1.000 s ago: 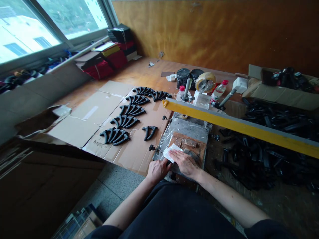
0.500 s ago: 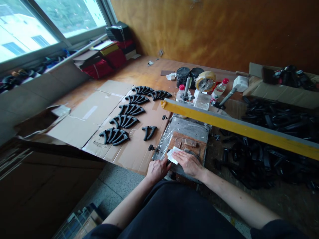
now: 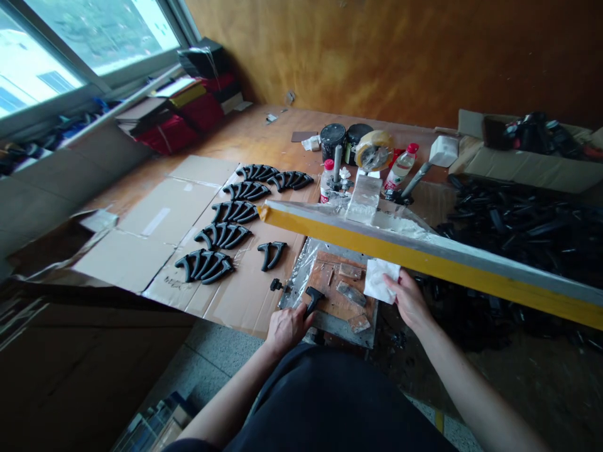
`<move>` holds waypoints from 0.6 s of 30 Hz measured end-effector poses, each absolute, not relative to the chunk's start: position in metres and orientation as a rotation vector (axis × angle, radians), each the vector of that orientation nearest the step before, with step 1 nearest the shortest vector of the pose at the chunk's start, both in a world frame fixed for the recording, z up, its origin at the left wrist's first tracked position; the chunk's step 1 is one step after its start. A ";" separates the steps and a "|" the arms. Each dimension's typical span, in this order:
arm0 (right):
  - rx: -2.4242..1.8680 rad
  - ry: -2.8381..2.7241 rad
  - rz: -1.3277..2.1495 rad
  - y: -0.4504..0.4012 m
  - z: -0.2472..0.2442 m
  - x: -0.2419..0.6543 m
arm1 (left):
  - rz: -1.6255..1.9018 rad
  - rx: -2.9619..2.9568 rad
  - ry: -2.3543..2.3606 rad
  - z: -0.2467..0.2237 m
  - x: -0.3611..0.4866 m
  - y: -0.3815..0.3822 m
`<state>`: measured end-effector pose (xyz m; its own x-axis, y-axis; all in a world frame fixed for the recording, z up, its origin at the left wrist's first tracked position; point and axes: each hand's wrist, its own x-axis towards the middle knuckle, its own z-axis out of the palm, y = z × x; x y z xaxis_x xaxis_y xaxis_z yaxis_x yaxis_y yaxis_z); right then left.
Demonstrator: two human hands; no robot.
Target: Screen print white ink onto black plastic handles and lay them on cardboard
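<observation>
My left hand is closed around one end of a black curved plastic handle, whose T-shaped end sticks out over the wooden fixture board. Pinched in my right hand is a folded white wipe, held off the board's right side, apart from the handle. Small blocks are fixed on the board, which sits on a grey metal plate. To the left, more black handles lie in fanned groups on cardboard, with a small group nearer the plate.
A yellow-sided bar crosses above the plate's far edge. Behind it stand bottles, a tape roll and black tins. Heaped black parts cover the right side. Flattened cardboard spreads leftward.
My right hand has moved right with the wipe, away from the handle in my left hand. The handle's T-shaped end now shows. The whole view has shifted slightly.
</observation>
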<state>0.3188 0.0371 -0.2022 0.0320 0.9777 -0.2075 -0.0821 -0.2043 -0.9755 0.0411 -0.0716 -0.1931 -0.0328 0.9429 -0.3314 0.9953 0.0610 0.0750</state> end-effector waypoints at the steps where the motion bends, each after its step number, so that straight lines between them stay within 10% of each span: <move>1: -1.281 -1.050 1.430 0.036 -0.203 0.310 | -0.265 1.969 2.049 -0.194 0.041 -0.072; 8: -1.052 -1.609 1.632 0.041 -0.201 0.202 | -0.288 1.982 2.059 -0.199 0.041 -0.072; 18: -1.118 -2.379 1.049 0.060 -0.202 0.154 | -0.304 1.949 2.056 -0.195 0.042 -0.071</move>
<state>0.1543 0.0604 -0.2021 -0.6474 0.7616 -0.0282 0.5346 0.4274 -0.7290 0.0417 -0.0712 -0.1948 -0.0413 0.9355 -0.3510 0.9970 0.0615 0.0466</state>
